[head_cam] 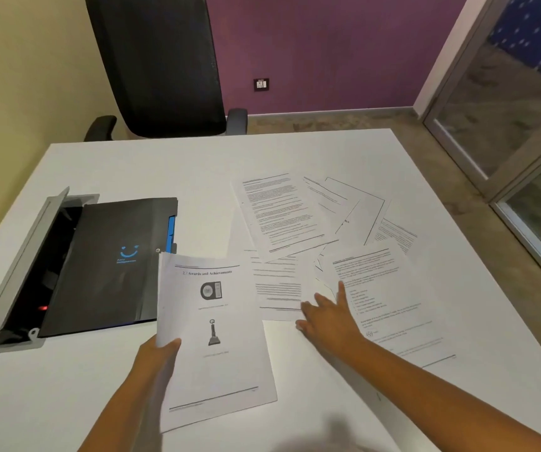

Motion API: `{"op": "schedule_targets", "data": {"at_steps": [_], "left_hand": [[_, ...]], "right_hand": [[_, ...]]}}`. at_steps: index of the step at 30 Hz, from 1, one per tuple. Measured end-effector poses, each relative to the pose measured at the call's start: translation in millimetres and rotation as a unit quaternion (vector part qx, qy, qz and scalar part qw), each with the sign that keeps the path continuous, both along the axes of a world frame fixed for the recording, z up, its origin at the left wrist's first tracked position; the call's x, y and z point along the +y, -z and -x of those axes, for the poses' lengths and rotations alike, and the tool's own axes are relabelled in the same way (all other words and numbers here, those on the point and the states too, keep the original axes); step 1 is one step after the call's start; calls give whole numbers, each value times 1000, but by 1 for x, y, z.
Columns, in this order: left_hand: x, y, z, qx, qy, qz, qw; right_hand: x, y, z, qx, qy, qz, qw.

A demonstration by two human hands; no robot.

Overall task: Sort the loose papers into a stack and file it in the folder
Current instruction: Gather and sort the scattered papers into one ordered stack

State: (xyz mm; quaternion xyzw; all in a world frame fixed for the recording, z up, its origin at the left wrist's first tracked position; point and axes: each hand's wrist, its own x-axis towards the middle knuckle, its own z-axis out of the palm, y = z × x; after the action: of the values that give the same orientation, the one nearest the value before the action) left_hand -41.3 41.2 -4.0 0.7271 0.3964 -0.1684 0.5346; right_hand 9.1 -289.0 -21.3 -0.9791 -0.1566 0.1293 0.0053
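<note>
My left hand (pixel 160 357) grips the left edge of a printed sheet (pixel 217 340) headed "Awards and Achievements", lifted slightly above the white table (pixel 171 164). Several loose printed papers (pixel 282 213) lie fanned out and overlapping on the table's right half. My right hand (pixel 328 316) rests with fingers spread flat on those papers, touching a text sheet (pixel 389 298) and the one beside it. A black folder (pixel 109 265) with a blue smile logo lies shut at the left, a blue tab showing at its right edge.
The folder partly covers an open grey cable box (pixel 18 265) sunk in the table, with a red light inside. A black office chair (pixel 161 66) stands behind the far edge. A glass door (pixel 507 125) is at the right.
</note>
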Motion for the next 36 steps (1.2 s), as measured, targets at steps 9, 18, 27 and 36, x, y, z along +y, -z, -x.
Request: {"op": "schedule_targets", "data": {"at_steps": [9, 18, 27, 36], "left_hand": [[-3, 3, -16, 7, -4, -28, 1000], [-13, 8, -29, -20, -15, -122, 992], [-50, 1, -20, -99, 17, -334, 937], [-96, -6, -27, -240, 131, -134, 953]], "right_hand": [[-50, -15, 1, -39, 109, 97, 989], [-24, -15, -26, 17, 89, -43, 995], [10, -11, -55, 57, 91, -15, 994], [-7, 7, -44, 133, 275, 24, 952]]}}
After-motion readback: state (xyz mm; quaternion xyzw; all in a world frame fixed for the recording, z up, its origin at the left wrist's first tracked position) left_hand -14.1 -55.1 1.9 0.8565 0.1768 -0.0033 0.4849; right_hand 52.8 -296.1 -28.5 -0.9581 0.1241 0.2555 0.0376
